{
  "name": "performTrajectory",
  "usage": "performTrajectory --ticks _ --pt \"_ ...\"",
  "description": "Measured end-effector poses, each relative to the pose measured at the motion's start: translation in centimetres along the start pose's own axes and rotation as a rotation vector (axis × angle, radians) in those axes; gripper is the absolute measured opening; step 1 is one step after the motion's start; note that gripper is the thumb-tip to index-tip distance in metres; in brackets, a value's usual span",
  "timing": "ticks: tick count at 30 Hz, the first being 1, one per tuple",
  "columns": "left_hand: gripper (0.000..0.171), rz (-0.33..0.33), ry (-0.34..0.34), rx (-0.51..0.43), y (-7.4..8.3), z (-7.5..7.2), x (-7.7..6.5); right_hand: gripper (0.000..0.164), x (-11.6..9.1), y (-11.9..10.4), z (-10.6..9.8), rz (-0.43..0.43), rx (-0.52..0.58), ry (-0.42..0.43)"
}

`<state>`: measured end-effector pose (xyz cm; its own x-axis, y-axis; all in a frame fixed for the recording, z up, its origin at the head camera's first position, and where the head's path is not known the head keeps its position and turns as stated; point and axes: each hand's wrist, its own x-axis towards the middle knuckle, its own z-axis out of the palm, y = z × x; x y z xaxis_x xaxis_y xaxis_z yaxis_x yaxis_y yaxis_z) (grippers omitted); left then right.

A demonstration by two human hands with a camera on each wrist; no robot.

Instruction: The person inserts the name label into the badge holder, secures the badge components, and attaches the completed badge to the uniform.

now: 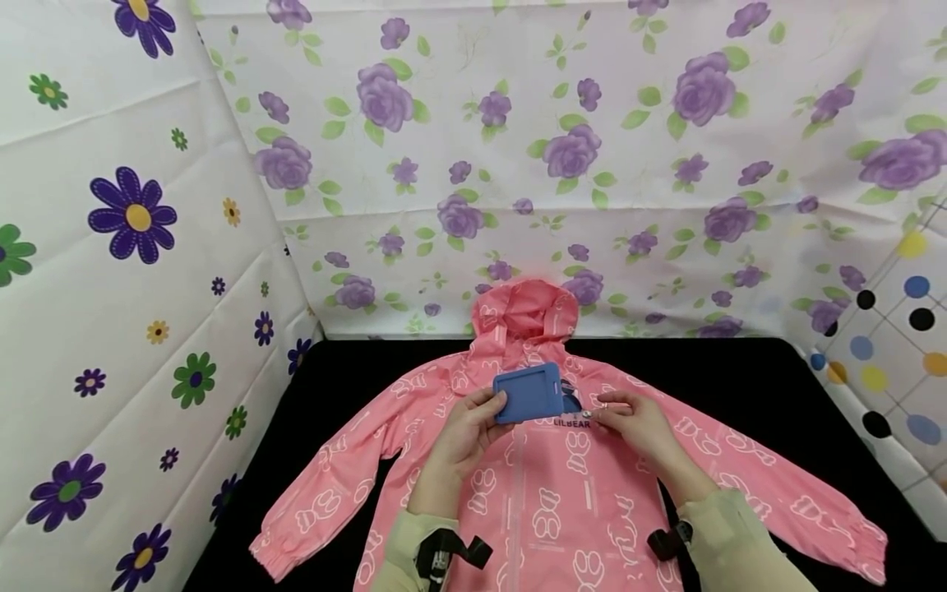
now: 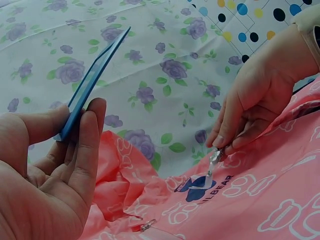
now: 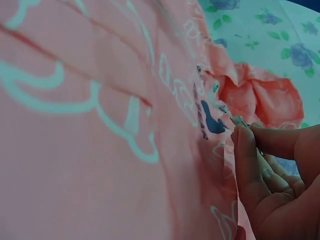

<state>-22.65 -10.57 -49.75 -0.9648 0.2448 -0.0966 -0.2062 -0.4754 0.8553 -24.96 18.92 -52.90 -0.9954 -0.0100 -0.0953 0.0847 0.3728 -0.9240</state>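
Observation:
A blue card holder [image 1: 528, 395] is pinched between the thumb and fingers of my left hand [image 1: 466, 436], raised above a pink hooded jacket [image 1: 547, 501]. In the left wrist view the holder [image 2: 92, 82] appears tilted, seen nearly edge-on. My right hand [image 1: 638, 423] pinches a small metal badge clip [image 2: 215, 155] by the jacket's chest, beside the dark bear print [image 2: 197, 190] and its lettering. A clear strap [image 2: 208, 176] hangs from the clip. In the right wrist view the clip [image 3: 240, 121] sits between thumb and forefinger. Whether it touches the fabric I cannot tell.
The jacket lies spread on a black table surface [image 1: 740, 370], its hood [image 1: 525, 308] toward the back and sleeves out to both sides. Floral sheets [image 1: 459, 148] stand behind and at the left; a dotted sheet [image 1: 898, 345] is at the right.

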Motion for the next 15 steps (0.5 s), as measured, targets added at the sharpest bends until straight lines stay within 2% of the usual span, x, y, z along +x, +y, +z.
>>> performTrajectory --ticks 6,15 --pt "0.018 0.0 0.007 -0.003 0.0 0.2 0.0 0.039 0.8 0.8 0.0 -0.021 -0.033 0.0" --pt "0.019 0.01 -0.009 0.008 -0.2 0.0 0.0 0.036 1.2 1.0 -0.1 -0.045 -0.22 0.036"
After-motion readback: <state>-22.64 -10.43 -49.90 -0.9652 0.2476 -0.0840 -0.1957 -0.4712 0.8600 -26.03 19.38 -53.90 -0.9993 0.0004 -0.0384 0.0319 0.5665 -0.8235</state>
